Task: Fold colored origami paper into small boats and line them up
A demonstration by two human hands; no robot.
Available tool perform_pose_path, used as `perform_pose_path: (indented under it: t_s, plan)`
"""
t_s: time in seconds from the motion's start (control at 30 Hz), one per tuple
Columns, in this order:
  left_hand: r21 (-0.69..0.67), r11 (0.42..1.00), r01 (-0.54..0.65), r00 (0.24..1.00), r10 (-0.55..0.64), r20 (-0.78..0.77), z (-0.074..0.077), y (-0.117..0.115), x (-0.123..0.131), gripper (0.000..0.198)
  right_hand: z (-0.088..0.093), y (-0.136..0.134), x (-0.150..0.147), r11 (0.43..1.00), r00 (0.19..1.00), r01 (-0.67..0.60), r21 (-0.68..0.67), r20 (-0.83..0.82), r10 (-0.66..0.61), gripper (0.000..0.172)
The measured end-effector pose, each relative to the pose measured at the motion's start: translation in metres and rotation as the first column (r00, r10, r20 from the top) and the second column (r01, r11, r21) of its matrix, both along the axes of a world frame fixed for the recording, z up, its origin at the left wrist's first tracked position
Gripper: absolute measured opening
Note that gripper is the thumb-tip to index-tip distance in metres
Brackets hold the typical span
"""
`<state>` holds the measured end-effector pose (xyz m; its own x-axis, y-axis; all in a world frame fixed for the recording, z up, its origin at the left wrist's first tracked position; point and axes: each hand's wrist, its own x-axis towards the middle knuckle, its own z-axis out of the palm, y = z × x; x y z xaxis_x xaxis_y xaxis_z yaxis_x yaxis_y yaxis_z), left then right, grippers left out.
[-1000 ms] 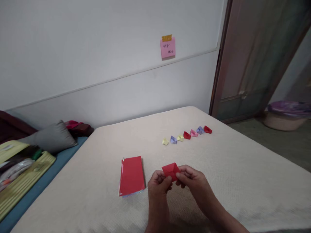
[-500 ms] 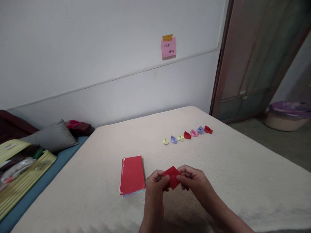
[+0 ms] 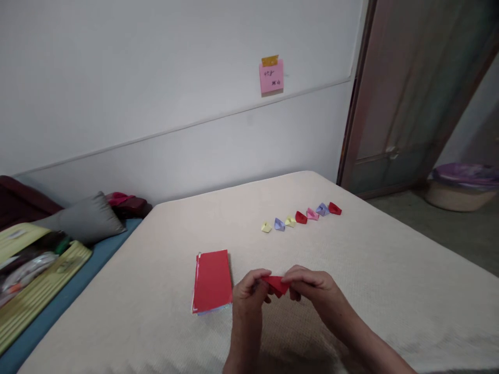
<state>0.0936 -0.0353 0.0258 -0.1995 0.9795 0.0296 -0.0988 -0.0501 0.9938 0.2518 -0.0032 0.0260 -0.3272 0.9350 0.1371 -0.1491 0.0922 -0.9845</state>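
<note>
Between my two hands is a small folded piece of red paper [image 3: 277, 285], its lower edges pointing down. My left hand [image 3: 251, 288] pinches its left corner, and my right hand [image 3: 310, 283] grips the right corner with thumb and fingers. Just left of my left hand lies a stack of paper [image 3: 212, 280] with a red sheet on top. Farther back, several folded paper boats stand in a slanting row, among them a yellow boat [image 3: 266, 227], a pink boat [image 3: 312, 213] and a red boat [image 3: 335, 208].
The cream-covered surface [image 3: 156, 311] reaches the white wall [image 3: 175, 78], where a pink note [image 3: 272, 78] is taped. At left are a grey pillow [image 3: 83, 221] and a yellow container [image 3: 50, 280] with things inside. A lined bin [image 3: 463, 189] stands on the floor at right.
The red paper has gone from a flat diamond facing me to a narrower shape, folded or tilted. My fingers have shifted over its top edge. The boats and stack stay put.
</note>
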Motion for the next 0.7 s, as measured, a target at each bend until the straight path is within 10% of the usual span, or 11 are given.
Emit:
perform_pose_path:
  t_s: [0.47, 0.7]
  plan:
    - [-0.069, 0.995, 0.075, 0.994, -0.069, 0.086, 0.001, 0.001, 0.003, 0.015, 0.001, -0.004, 0.001, 0.947, 0.98, 0.019, 0.321, 0.181, -0.081, 0.024]
    - [0.014, 0.999, 0.04, 0.998, -0.041, 0.037, 0.002, 0.0, 0.0, 0.005, 0.007, -0.008, 0.004, 0.976, 0.988, 0.082, 0.201, 0.11, -0.106, 0.018]
